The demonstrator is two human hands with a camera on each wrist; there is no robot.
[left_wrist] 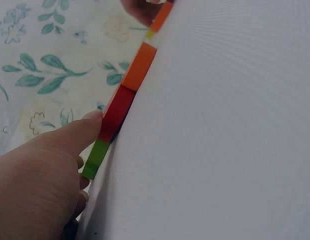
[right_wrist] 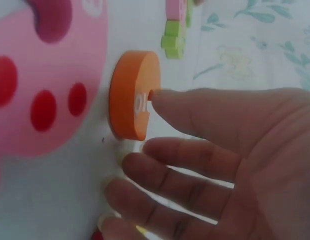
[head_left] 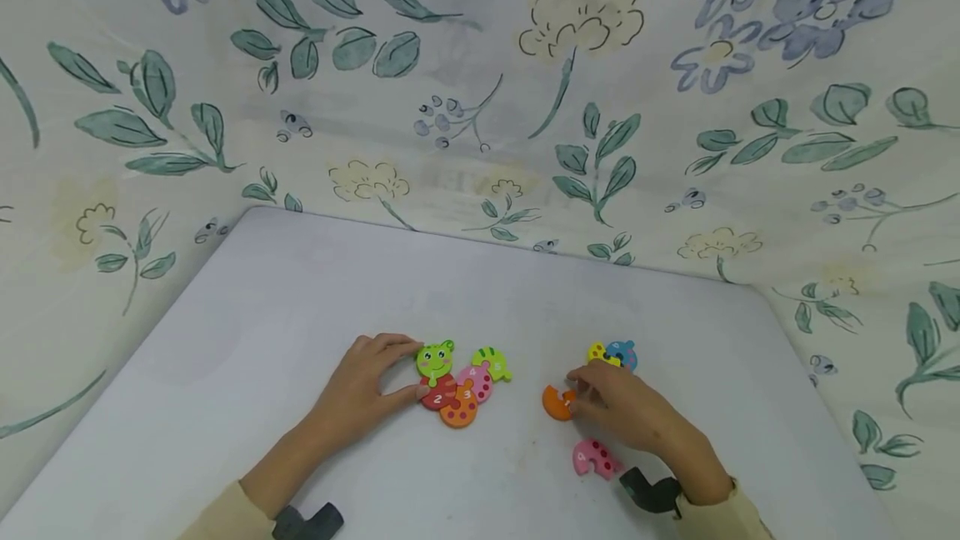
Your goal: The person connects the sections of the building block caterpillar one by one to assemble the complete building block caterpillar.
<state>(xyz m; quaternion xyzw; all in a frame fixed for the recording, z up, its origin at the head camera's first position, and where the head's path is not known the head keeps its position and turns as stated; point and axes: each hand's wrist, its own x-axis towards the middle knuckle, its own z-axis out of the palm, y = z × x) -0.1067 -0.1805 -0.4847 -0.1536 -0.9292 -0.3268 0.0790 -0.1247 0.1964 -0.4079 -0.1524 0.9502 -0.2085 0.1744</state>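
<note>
Joined puzzle pieces form a caterpillar in the head view: a green face piece (head_left: pixel 433 362), a red piece (head_left: pixel 438 392), an orange spotted one, a pink one and a striped green one. My left hand (head_left: pixel 362 386) holds its left side, index finger at the green face and thumb (left_wrist: pixel 92 122) against the red edge (left_wrist: pixel 117 112). On the right, my right hand (head_left: pixel 633 408) has thumb and index finger at the notched side of a separate orange piece (head_left: pixel 557 403), numbered 10 in the right wrist view (right_wrist: pixel 127 95). The other right fingers are spread and slightly bent.
Beyond my right hand lie yellow (head_left: pixel 597 352) and blue (head_left: pixel 622 354) pieces, partly covered by it. A pink piece (head_left: pixel 595 457) with red dots lies nearer me. The white tabletop (head_left: pixel 465 290) meets floral cloth (head_left: pixel 480 123) at its back and sides.
</note>
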